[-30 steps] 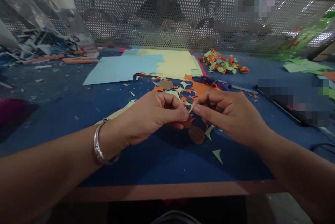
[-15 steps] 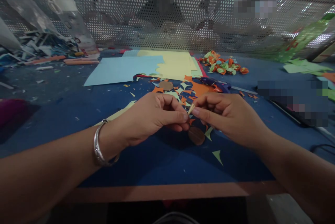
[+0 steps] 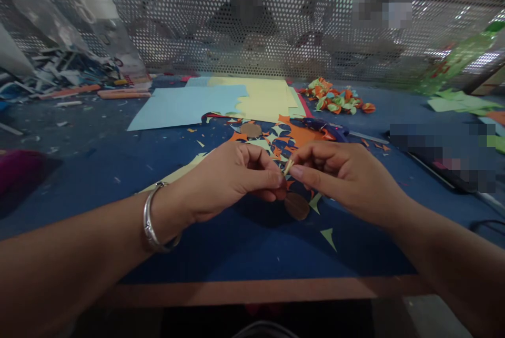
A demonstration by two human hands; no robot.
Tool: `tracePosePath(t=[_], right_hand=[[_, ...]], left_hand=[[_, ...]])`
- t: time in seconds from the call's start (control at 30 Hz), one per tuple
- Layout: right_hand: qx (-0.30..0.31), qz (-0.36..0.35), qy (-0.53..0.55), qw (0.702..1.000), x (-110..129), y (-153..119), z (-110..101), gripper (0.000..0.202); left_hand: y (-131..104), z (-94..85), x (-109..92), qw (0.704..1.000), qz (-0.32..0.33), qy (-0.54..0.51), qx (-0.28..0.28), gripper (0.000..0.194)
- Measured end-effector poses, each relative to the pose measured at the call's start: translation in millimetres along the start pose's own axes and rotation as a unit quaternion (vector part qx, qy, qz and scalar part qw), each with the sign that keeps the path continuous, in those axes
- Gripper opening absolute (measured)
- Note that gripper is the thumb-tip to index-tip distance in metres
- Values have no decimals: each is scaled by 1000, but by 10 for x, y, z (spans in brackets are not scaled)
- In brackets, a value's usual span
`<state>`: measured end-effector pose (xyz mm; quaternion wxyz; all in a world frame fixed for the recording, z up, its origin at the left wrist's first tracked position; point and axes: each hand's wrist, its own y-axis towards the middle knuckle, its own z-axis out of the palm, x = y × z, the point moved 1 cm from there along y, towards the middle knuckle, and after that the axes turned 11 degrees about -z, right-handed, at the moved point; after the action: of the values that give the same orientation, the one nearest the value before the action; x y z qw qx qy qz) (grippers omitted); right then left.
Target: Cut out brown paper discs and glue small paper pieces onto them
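A small folded piece of pale yellow paper is pinched between my two hands above the blue table. My left hand, with a silver bangle at the wrist, grips its near end between thumb and fingers. On the other side my right hand pinches it with thumb and forefinger. Right below the fingertips lies a brown disc. A second brown disc rests among orange and pale green paper scraps behind the hands. The fingers partly cover the folded paper.
Blue sheets and yellow sheets lie at the back. Right of them are a pile of folded paper pieces and a purple-handled tool. A clear bottle stands back left, a green bottle back right. Perforated metal panel behind.
Both hands stay almost in place, still pinching the folded paper. The whole view has shifted very slightly.
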<state>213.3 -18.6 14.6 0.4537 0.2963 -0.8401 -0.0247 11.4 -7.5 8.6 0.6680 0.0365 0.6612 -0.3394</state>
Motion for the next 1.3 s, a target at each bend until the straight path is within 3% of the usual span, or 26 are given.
tracePosePath(t=[0.6, 0.83, 1.2, 1.3], right_hand=[[-3, 7, -26, 1000, -17, -5, -4, 22], [-6, -5, -31, 1000, -24, -3, -14, 22], [-7, 3, -26, 1000, -28, -11, -10, 23], [-10, 2, -30, 1000, -25, -5, -12, 23]], left_hand=[[-2, -1, 12, 1000, -10, 14, 3, 20], [14, -12, 24, 1000, 15, 23, 8, 22], [-34, -52, 20, 986, 72, 150, 21, 20], [-52, -70, 5, 976, 74, 207, -11, 18]])
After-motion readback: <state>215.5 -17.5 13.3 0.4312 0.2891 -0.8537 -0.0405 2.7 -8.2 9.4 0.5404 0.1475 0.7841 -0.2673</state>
